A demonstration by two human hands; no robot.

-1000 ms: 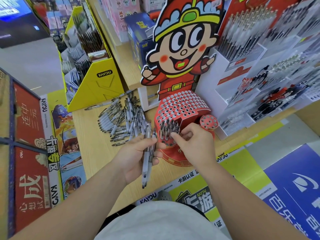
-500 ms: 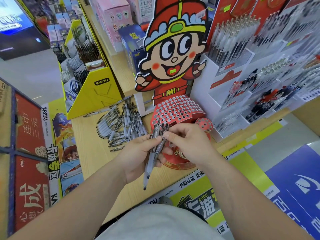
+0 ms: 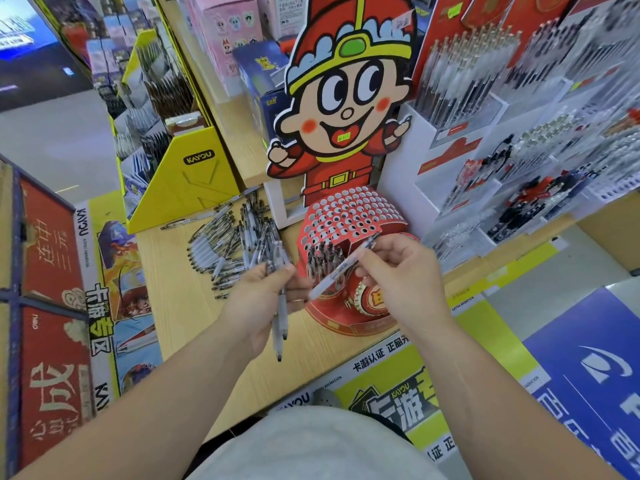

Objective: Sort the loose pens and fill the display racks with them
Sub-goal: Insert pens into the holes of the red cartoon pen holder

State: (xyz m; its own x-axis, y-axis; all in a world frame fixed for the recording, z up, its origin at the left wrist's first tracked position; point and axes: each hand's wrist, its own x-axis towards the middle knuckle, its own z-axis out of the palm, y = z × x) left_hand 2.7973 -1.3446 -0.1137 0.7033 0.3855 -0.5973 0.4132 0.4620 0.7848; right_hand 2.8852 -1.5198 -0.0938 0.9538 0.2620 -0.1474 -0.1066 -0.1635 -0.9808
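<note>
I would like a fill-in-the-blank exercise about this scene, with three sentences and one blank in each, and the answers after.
1. The right hand holds ____ pen.
2. The left hand holds a bundle of pens with their tips pointing ____.
3. The loose pens lie on the counter, between the red rack and the ____ display box.

Answers: one; down; yellow

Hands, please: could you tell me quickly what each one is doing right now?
Left hand: closed on a bundle of pens.
Right hand: closed on a single pen.
</note>
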